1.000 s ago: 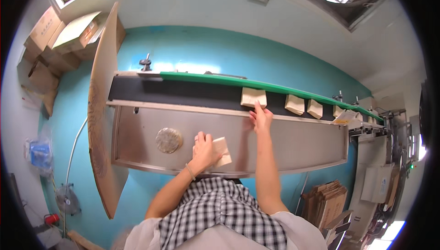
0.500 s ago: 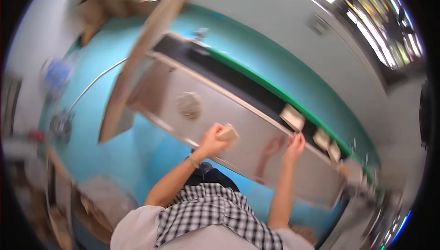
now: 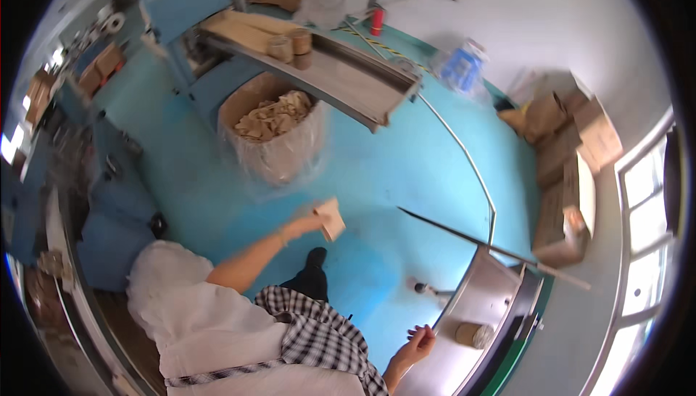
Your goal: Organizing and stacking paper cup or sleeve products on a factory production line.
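Apart, right hand (image 3: 416, 344) loosely curled, left hand (image 3: 310, 224) clamped on a beige packet (image 3: 332, 220), a carton (image 3: 277, 162) of crumpled pieces (image 3: 272, 116) beyond.

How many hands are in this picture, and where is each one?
2: the left hand near the middle, holding a tan bundle above the blue floor; the right hand lower right, empty, near the metal table.

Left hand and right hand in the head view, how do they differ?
The left hand grips a tan block, while the right hand shows nothing in it. The left hand is out over the blue floor; the right hand is at the edge of the steel table. Both hands are bare.
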Motion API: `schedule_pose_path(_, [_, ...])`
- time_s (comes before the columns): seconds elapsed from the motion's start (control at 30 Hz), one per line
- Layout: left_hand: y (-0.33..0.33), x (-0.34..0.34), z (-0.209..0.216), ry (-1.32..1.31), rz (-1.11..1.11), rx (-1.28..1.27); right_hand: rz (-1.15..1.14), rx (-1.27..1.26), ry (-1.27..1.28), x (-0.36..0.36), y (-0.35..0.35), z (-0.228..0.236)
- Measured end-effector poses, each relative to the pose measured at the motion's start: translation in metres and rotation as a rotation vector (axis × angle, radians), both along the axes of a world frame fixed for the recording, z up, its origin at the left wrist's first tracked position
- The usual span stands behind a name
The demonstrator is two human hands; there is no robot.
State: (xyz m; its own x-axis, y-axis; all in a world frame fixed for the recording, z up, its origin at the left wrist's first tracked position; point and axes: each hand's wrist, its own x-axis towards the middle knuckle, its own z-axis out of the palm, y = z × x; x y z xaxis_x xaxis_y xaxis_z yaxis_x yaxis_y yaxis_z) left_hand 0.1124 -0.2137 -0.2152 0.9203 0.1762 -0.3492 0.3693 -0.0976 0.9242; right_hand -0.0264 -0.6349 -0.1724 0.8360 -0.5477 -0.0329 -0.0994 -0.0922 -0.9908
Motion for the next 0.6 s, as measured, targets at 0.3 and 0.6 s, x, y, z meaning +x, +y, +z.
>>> schedule_pose_path(0.3, [0.199,0.046,0.086,-0.119,0.100,-0.082,0.448,-0.042,0.117,0.091,0.107,0.001])
schedule_pose_path(0.6, [0.352,0.151,0.045,-0.286,0.681,0.058,0.671,0.036,0.186,0.220,0.310,0.029])
